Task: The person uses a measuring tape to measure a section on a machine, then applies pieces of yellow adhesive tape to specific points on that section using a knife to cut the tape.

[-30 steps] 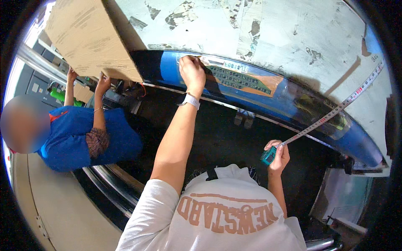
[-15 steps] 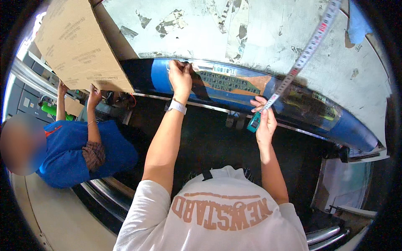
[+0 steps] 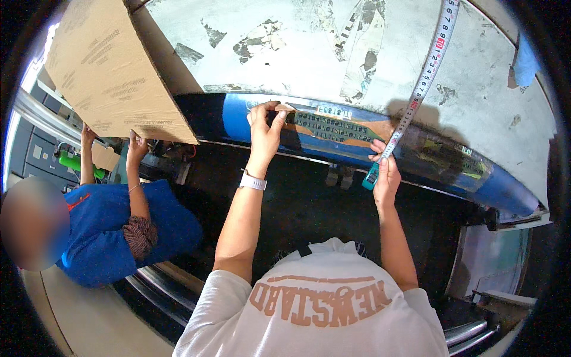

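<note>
Right hand [image 3: 386, 174] grips tape measure [image 3: 423, 80], already run up the table [image 3: 297, 53]; left hand [image 3: 265, 126] pinches label [image 3: 284, 109] on blue roller [image 3: 357, 134], reading not yet taken

A worn grey-white panel with peeling patches [image 3: 309, 53] is seen; a yellow measuring tape [image 3: 425, 71] is laid across it; a brown cardboard sheet [image 3: 113, 77] is rested against its left edge.

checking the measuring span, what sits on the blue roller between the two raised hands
In the head view, a dark printing plate with orange patches lies on the blue cylindrical roller between the left hand and right hand.
</note>
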Tool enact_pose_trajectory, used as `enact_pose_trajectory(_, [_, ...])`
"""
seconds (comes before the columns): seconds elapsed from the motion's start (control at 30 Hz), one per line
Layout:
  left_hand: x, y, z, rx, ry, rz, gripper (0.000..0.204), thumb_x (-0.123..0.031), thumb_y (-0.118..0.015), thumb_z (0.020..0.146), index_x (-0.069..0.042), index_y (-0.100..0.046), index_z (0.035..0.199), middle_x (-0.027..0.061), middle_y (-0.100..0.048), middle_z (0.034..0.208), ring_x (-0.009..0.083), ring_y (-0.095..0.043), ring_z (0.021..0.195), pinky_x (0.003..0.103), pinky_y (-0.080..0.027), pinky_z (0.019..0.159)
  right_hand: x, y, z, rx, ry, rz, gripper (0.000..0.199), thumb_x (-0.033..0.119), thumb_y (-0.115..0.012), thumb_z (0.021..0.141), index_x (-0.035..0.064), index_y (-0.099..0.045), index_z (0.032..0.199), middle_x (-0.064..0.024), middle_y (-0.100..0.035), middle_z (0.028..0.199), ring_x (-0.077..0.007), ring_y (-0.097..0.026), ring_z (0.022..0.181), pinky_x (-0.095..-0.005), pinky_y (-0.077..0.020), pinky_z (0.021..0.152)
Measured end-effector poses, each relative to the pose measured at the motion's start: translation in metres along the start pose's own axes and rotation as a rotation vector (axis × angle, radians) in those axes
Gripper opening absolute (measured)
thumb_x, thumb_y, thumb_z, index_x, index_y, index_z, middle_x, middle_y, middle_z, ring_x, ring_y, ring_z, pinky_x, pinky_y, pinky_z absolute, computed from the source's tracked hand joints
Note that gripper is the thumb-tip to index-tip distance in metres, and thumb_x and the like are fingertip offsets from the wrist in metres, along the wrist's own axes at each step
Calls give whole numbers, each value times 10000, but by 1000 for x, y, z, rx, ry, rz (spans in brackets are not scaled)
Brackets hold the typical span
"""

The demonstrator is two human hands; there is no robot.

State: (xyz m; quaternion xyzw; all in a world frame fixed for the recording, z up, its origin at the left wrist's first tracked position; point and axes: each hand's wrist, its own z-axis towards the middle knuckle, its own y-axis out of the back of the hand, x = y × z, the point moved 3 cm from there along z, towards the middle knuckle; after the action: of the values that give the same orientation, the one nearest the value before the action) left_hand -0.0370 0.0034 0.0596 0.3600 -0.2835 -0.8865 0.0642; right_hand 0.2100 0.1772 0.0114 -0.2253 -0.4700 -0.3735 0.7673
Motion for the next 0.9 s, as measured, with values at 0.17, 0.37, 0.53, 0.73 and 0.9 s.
enact_pose_trajectory(0.17, [10,-2,13,-58,245,-335,260,-65,-730,768,-19,-588,981,106,-614,888,242,-558,868,340,-463,766,-2,2,2,-19,36,-5,379,254,-340,1021,-39,-534,1163,-161,-570,1216,-236,-580,1069,-335,-452,873])
enact_pose_trajectory(0.37, [11,2,22,86,191,-116,181,-62,-748,723,-22,-609,832,110,-602,776,272,-537,852,368,-445,757,-4,2,2,-11,-11,-22,397,277,-340,1021,-42,-534,1157,-159,-573,1204,-236,-584,1042,-346,-459,871])
enact_pose_trajectory(0.53, [0,9,13,-74,-52,-29,156,-93,-730,746,-45,-591,799,105,-606,855,302,-521,869,392,-421,770,-6,2,5,-5,4,10,381,263,-346,1018,-40,-541,1142,-142,-590,1175,-220,-592,1019,-338,-462,865])
enact_pose_trajectory(0.73, [-13,16,-2,12,-110,97,87,-13,-620,839,-31,-553,892,151,-641,809,342,-604,758,397,-476,685,-5,5,7,7,-34,-37,355,249,-373,1012,-24,-554,1150,-126,-613,1148,-181,-589,969,-313,-455,863])
enact_pose_trajectory(0.9, [-16,15,-9,3,-118,-32,73,8,-593,859,-19,-537,896,167,-635,804,324,-634,741,352,-497,638,-1,6,9,16,-58,-30,351,252,-379,1009,-22,-559,1135,-125,-616,1148,-169,-581,943,-308,-450,862])
